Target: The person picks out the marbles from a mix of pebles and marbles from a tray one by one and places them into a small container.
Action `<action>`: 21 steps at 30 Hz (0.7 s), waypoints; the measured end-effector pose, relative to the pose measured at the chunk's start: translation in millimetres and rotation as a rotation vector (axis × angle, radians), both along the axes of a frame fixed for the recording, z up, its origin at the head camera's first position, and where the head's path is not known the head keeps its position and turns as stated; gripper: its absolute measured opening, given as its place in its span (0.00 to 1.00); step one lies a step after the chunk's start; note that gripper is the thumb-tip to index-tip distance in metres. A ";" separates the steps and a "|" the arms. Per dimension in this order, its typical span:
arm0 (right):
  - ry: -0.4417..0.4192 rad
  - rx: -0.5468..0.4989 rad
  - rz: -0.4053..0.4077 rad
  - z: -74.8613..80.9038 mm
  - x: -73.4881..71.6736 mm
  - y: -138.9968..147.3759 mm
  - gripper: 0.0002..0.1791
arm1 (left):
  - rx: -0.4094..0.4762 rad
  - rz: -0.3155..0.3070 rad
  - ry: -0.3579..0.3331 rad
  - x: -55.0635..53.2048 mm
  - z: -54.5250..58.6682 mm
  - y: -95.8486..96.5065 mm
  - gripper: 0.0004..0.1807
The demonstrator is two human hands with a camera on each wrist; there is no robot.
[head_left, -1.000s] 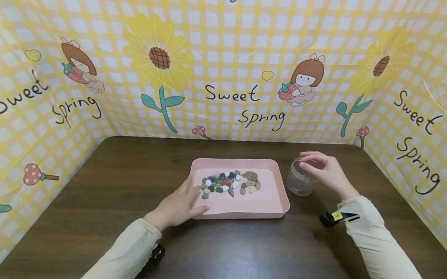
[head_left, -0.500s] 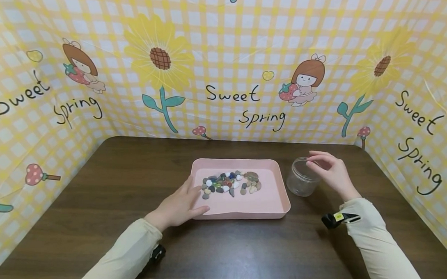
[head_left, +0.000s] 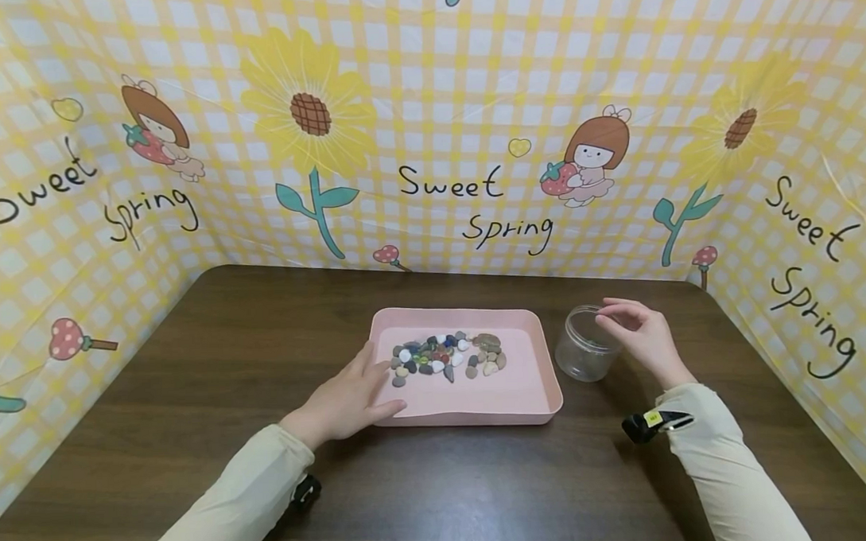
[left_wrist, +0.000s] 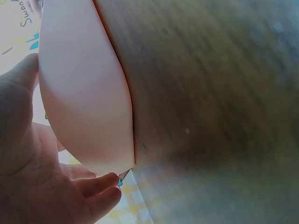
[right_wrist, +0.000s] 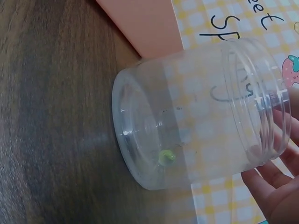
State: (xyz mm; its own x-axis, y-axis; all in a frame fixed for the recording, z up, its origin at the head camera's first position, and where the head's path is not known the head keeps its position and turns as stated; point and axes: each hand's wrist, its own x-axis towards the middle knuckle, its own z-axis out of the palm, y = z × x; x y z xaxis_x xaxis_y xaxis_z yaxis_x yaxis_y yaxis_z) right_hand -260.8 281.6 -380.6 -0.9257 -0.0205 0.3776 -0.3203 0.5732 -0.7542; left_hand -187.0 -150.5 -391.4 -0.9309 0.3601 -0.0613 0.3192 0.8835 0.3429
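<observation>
My left hand (head_left: 343, 399) lies spread at the near left corner of a pink tray (head_left: 480, 400), thumb over the front edge and fingers along the left side. Mixed pebbles (head_left: 429, 357) lie in that tray, with a tan and grey group (head_left: 488, 352) to their right. Just right of the tray stands a clear lidless jar (head_left: 579, 362). My right hand (head_left: 646, 339) is at its rim, thumb and fingers loosely bent with nothing seen between them. A small yellow-green piece (right_wrist: 167, 157) shows low inside the jar in the right wrist view.
Everything stands on a dark wooden table (head_left: 194, 390). A yellow checked cloth (head_left: 427, 88) with sunflower prints forms walls behind and at both sides. A black wrist strap (head_left: 646, 427) is on the right sleeve.
My right hand has drawn slightly right from over the jar's mouth. A greenish piece now shows faintly inside the jar. The left hand and tray have stayed in place.
</observation>
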 end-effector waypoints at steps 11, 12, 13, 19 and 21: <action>-0.029 0.075 -0.026 1.2 -4.9 -1.7 0.15 | -0.002 -0.011 0.021 -0.5 -0.7 -0.4 0.40; -0.035 0.079 -0.027 1.8 -4.7 -2.1 0.15 | -0.002 -0.011 0.020 -0.6 -0.7 -0.3 0.40; -0.040 0.082 -0.028 2.3 -4.5 -2.5 0.15 | -0.003 -0.010 0.019 -0.4 -0.4 -0.1 0.40; -0.072 0.112 -0.053 6.3 -3.5 -4.5 0.15 | -0.007 0.001 0.004 0.3 -0.1 1.1 0.40; -0.075 0.119 -0.055 7.0 -3.1 -4.9 0.14 | -0.006 0.001 0.003 0.4 -0.1 1.0 0.40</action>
